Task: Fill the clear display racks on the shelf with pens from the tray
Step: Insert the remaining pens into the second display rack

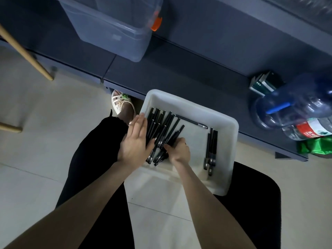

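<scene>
1. The black pens (162, 128) lie heaped in the left half of a white plastic tray (233, 133), mostly pointing the same way, with their silver-banded ends towards the person.
2. The right hand (178, 150) is curled round the near ends of several pens in the heap and is gathering a bunch.
3. The left hand (135, 141) is flat with its fingers straight. It is laid against the left flank of the heap like a fence and grips nothing.
4. To do this well, I'd say the left palm should keep the pens squared up while the right hand closes on a bundle it can really hold. The tips should stay level so the pens go cleanly into a rack.
5. A single pen (191, 121) lies crosswise near the far wall, and a small group of pens (212, 148) sits along the right side. Both are well apart from the heap and can wait.
6. The tray seems to rest on the person's black-trousered lap, just before a dark low shelf (179, 69).
7. On the shelf stand a clear storage bin (111, 27) and a large blue water bottle (294, 103). The display racks are not in view.
</scene>
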Demonstrator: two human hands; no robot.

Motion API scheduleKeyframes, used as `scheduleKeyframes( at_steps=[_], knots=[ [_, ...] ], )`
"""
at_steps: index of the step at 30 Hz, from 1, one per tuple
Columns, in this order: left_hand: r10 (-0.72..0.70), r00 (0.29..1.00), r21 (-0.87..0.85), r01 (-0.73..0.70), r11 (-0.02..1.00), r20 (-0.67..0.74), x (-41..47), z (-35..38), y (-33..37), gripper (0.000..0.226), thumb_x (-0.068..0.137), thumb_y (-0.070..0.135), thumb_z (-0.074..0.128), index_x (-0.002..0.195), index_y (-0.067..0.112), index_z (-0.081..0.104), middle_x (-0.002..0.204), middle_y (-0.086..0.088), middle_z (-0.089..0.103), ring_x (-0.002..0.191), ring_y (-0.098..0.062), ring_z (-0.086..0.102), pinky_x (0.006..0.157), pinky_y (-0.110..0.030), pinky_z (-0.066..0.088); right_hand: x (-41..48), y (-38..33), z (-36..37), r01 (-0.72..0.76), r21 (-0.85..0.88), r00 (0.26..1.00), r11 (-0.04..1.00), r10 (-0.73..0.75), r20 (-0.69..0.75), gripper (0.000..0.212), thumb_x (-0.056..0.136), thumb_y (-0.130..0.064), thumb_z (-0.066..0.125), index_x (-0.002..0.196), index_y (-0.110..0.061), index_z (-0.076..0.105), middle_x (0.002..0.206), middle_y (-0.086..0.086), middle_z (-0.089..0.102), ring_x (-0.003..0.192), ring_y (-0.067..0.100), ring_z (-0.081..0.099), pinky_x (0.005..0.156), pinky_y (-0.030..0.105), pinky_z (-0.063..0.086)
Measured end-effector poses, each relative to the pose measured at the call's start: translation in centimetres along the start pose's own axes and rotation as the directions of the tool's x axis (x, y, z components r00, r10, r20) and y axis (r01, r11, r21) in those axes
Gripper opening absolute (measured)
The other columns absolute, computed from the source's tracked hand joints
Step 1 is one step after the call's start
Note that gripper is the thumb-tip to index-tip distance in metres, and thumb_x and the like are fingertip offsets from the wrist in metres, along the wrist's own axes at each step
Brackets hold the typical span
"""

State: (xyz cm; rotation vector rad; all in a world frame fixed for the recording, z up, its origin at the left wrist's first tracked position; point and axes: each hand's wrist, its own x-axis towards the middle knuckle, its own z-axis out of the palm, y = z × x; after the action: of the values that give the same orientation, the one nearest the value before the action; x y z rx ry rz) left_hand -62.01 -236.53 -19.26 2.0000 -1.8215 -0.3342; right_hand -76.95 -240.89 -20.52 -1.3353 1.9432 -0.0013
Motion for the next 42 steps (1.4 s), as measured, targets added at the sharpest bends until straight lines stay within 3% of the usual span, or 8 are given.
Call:
scheduleKeyframes(
  at_steps=[7,10,13,17,19,21,30,42],
  knots=[
    [0.007,1.0,-0.011,-0.007,1.0,0.003,0.1,0.0,-0.2,0.058,0.082,0.036,0.047,0.124,-0.003,0.053,0.141,-0.016,0.042,0.131,-0.023,0.028,0.087,-0.045,0.05,-0.3,-0.3,-2.3,-0.066,0.277,0.998,0.959,0.06,0.031,0.016,0.084,-0.009,0.062,0.095,-0.013,0.052,0.1,0.01,0.066,0.089,0.028,0.064,0.081,0.038,0.053],
    [0.021,1.0,-0.009,-0.021,1.0,-0.01,0.3,-0.9,0.4,0.052,0.081,0.031,0.061,0.124,0.002,0.055,0.14,-0.014,0.044,0.131,-0.022,0.023,0.097,-0.053,0.038,-1.5,-1.3,-5.2,-0.033,0.664,0.998,0.747,-0.007,0.058,0.025,0.084,0.007,0.06,0.095,-0.008,0.043,0.091,0.018,0.062,0.069,0.024,0.063,0.065,0.029,0.058],
    [0.011,0.998,-0.184,0.001,0.983,0.065,1.2,-2.4,2.3,0.048,0.092,0.038,0.045,0.131,0.01,0.05,0.138,-0.006,0.047,0.132,-0.021,0.032,0.106,-0.047,0.033,-3.3,-2.8,-9.1,0.07,0.828,0.989,0.556,-0.145,0.014,0.026,0.085,0.01,0.059,0.093,-0.007,0.041,0.089,0.018,0.063,0.072,0.023,0.066,0.062,0.021,0.057],
    [-0.071,0.963,-0.656,0.23,0.719,0.259,3.9,-6.3,6.3,0.023,0.096,0.024,0.049,0.112,0.012,0.061,0.1,-0.007,0.066,0.094,-0.02,0.063,0.09,-0.035,0.049,-5.6,-4.7,-13.6,0.103,0.949,0.97,0.298,-0.24,-0.03,0.015,0.089,0.003,0.056,0.088,-0.007,0.045,0.081,0.015,0.064,0.073,0.03,0.07,0.074,0.03,0.059],
    [-0.094,0.96,-0.806,0.272,0.526,0.263,5.1,-9.0,8.4,0.012,0.096,0.015,0.049,0.095,0.011,0.061,0.082,-0.007,0.062,0.07,-0.01,0.061,0.074,-0.027,0.053,-6.5,-5.3,-15.7,0.137,0.965,0.957,0.225,-0.283,-0.07,0.011,0.088,0.003,0.058,0.087,-0.003,0.05,0.082,0.016,0.064,0.076,0.03,0.07,0.072,0.029,0.058],
    [-0.105,0.978,-0.85,0.21,0.482,0.182,6.3,-11.7,9.8,0.012,0.094,0.01,0.051,0.091,0.005,0.062,0.073,-0.007,0.059,0.056,-0.002,0.057,0.062,-0.018,0.052,-7.4,-5.6,-17.7,0.182,0.964,0.938,0.194,-0.329,-0.111,0.007,0.085,0.007,0.06,0.087,0.001,0.055,0.076,0.013,0.066,0.078,0.028,0.07,0.072,0.026,0.057],
    [0.083,0.996,-0.868,-0.027,0.496,0.016,12.0,-21.4,14.6,0.017,0.083,-0.008,0.062,0.083,0.009,0.062,0.074,-0.007,0.061,0.058,-0.001,0.061,0.067,-0.017,0.054,-10.3,-6.9,-24.6,0.534,0.647,0.822,0.544,-0.515,-0.244,0.005,0.075,-0.008,0.076,0.077,-0.009,0.071,0.073,0.005,0.07,0.068,0.011,0.061,0.063,0.02,0.047],
    [0.31,0.948,-0.739,-0.263,0.621,-0.076,17.5,-25.3,19.7,0.02,0.084,-0.003,0.063,0.102,0.007,0.067,0.09,-0.013,0.062,0.082,-0.015,0.059,0.076,-0.013,0.052,-8.6,-12.4,-29.2,0.748,0.391,0.66,0.536,-0.657,-0.364,0.019,0.081,-0.003,0.07,0.092,-0.017,0.062,0.075,-0.009,0.06,0.066,0.008,0.057,0.058,0.022,0.054]
  ],
)
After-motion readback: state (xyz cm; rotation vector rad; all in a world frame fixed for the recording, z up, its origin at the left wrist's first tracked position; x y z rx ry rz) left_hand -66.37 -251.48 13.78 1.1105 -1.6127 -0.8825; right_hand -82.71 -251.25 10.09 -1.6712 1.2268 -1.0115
